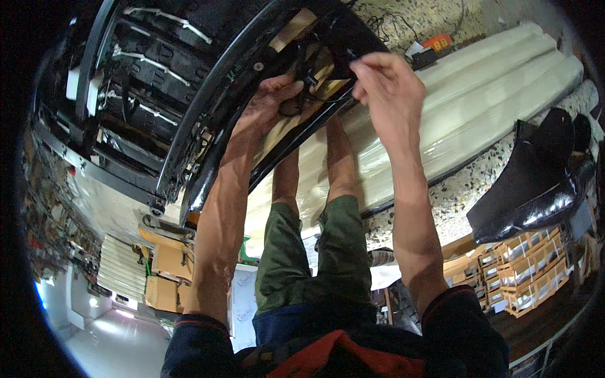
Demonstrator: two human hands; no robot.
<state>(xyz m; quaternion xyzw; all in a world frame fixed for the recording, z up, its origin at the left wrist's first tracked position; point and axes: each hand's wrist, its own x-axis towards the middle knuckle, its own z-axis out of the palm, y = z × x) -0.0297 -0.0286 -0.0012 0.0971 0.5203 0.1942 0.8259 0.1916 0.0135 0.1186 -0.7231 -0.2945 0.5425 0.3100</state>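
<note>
A long black-covered frame with a wooden inner rail slants across in front of me. My left hand reaches into its opening, thumb and fingers closed on a thin black cable that loops below the thumb. A small dark fitting sits just beyond the thumb tip. To the right, my right hand is raised over the frame's near edge, its thumb and forefinger pinched together beside the dark covering. What they pinch is too dark to make out.
At left lies a black metal mechanism with white-wrapped bars. Plastic-wrapped pale cushioned panels cover the floor on the right. Beyond are a black shiny upholstered piece, strapped wooden bundles, an orange box and cardboard boxes.
</note>
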